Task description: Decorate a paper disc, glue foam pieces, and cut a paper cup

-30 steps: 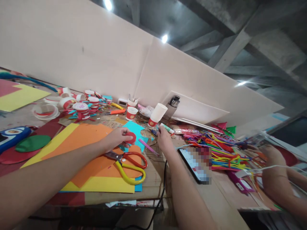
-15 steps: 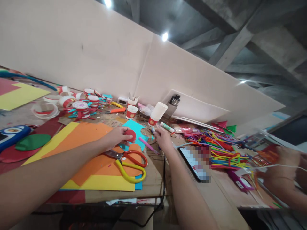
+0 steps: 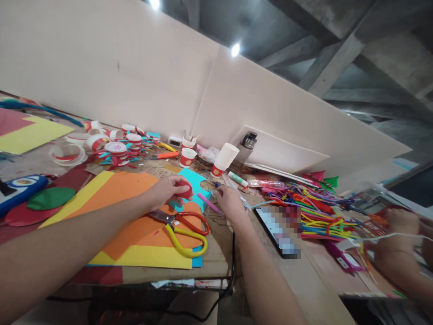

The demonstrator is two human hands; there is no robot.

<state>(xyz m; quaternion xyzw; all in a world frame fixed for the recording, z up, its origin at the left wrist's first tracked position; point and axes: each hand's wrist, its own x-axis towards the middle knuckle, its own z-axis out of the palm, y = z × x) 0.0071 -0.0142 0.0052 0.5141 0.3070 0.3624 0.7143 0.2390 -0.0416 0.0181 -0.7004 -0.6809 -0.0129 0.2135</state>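
My left hand (image 3: 171,189) is closed on a red paper disc (image 3: 184,191), its fingers curled over the edge, above orange and blue paper. Farther right, my right hand (image 3: 227,198) has its fingers bent together beside a pink strip (image 3: 209,203). A small dark tip (image 3: 217,184) shows just past those fingers; whether they grip it is unclear. Scissors (image 3: 179,225) with one red and one yellow handle lie below my left hand, on stacked orange paper (image 3: 125,221) and yellow paper (image 3: 152,256).
Paper cups (image 3: 224,159) stand behind my hands, near a glue stick (image 3: 238,179). Cup crafts (image 3: 117,153) crowd the back left. A phone (image 3: 275,232) and colourful pipe cleaners (image 3: 321,221) lie right. Another person's arm (image 3: 395,257) reaches in. A black cable (image 3: 232,257) hangs off the edge.
The red disc has tilted in my left hand, and its face shows less. My right hand has shifted slightly, and the dark tip now shows beyond its fingers. The view has moved a little.
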